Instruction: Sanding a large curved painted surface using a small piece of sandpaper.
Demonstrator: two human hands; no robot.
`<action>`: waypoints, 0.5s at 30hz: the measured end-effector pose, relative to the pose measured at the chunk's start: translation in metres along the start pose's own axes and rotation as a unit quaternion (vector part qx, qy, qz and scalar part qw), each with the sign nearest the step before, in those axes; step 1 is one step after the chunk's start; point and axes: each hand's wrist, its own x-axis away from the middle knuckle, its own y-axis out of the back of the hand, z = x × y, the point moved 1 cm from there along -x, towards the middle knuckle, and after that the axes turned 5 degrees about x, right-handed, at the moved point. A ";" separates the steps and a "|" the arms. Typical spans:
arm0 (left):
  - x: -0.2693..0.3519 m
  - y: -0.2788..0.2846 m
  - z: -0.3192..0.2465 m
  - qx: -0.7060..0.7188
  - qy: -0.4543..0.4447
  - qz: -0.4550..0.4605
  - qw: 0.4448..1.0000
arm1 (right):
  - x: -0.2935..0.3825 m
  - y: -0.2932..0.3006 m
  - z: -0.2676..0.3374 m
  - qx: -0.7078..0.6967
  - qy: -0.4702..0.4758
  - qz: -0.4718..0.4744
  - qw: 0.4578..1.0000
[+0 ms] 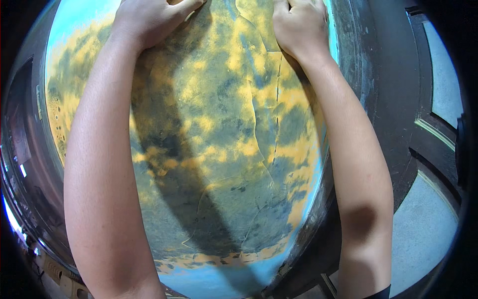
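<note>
A painted panel point(224, 149) fills the middle of the view, mottled yellow and grey-green with light blue along its borders and several cracks down its right part. Near its upper left part is my left hand point(153, 18), thumb stretched to the right, its fingers partly cut off by the top edge of the view. My right hand point(300, 24) lies at the panel's upper right, close to the blue border, fingers bent and partly out of view. Whether either hand holds something cannot be told. Both forearms reach up across the panel and cast shadows.
A dark frame point(354, 56) borders the panel on the right. Beyond it is dark wooden framework with pale inset panels point(425, 231). At left stands a dark glossy surface point(41, 164), and a beige plastic object point(71, 286) sits low in the corner.
</note>
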 end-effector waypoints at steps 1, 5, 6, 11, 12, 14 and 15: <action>0.001 0.001 0.002 0.000 0.001 -0.001 1.000 | 0.003 0.002 0.005 -0.001 0.002 0.000 1.000; 0.003 0.005 0.008 -0.006 0.012 -0.002 1.000 | 0.010 0.011 0.027 -0.072 -0.027 -0.015 0.997; 0.002 0.004 0.007 -0.001 0.007 -0.001 1.000 | 0.007 0.015 0.029 -0.055 -0.028 -0.004 0.998; 0.002 0.002 0.018 0.005 -0.006 -0.011 1.000 | -0.001 0.007 0.040 -0.017 -0.046 0.014 0.999; 0.004 0.002 0.019 0.012 -0.008 -0.018 1.000 | 0.005 0.020 0.050 -0.033 -0.063 0.033 0.997; 0.007 0.004 0.018 0.016 -0.006 -0.007 1.000 | 0.009 -0.002 0.039 -0.037 -0.044 0.004 0.998; 0.007 0.005 0.020 0.021 -0.005 0.002 1.000 | 0.009 0.000 0.048 -0.041 -0.025 -0.026 0.999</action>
